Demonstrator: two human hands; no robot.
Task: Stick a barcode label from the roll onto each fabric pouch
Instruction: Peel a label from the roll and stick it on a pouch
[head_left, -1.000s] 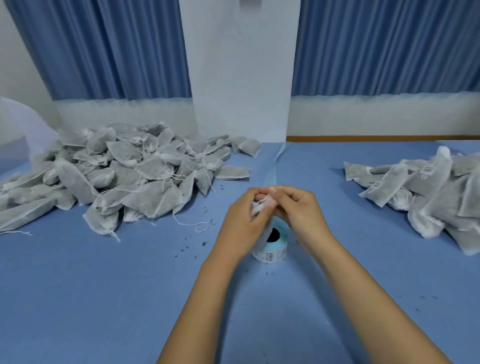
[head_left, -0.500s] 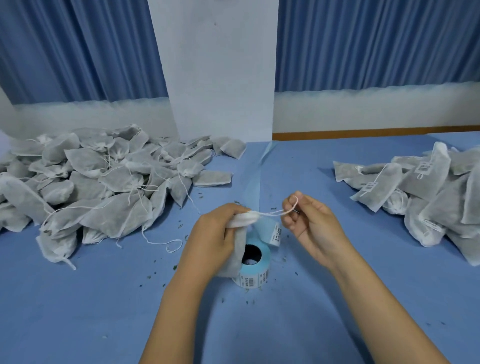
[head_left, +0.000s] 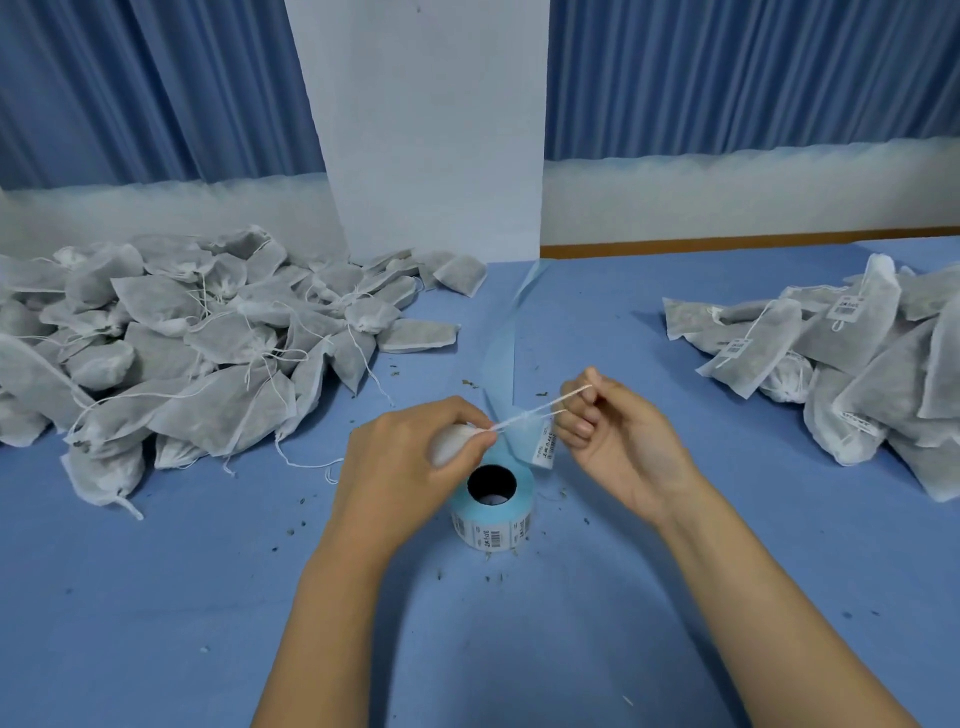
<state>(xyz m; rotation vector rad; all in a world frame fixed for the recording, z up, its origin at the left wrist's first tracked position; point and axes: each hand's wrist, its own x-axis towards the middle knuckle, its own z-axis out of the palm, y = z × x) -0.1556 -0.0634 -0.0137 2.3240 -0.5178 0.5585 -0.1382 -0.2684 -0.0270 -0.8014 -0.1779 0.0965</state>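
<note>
Pouch (head_left: 448, 441): neck clasped in left grip (head_left: 405, 467); drawstring (head_left: 540, 408) pinched taut by right grip (head_left: 623, 447), probably for labelling. Label roll (head_left: 493, 514) stood just below, toward counter's (head_left: 156, 597) near edge.

A white fabric pouch (head_left: 451, 446) is gripped in the left hand (head_left: 410, 467) just above the label roll (head_left: 493, 514), and its drawstring (head_left: 540, 408) is pinched taut by the right hand (head_left: 618, 441). The blue roll is stood on end on the counter (head_left: 156, 597), with one barcode label (head_left: 545, 447) carried on its trailing backing strip (head_left: 501, 353). Unlabelled pouches (head_left: 182, 353) are heaped at left and labelled pouches (head_left: 831, 364) at right.
</note>
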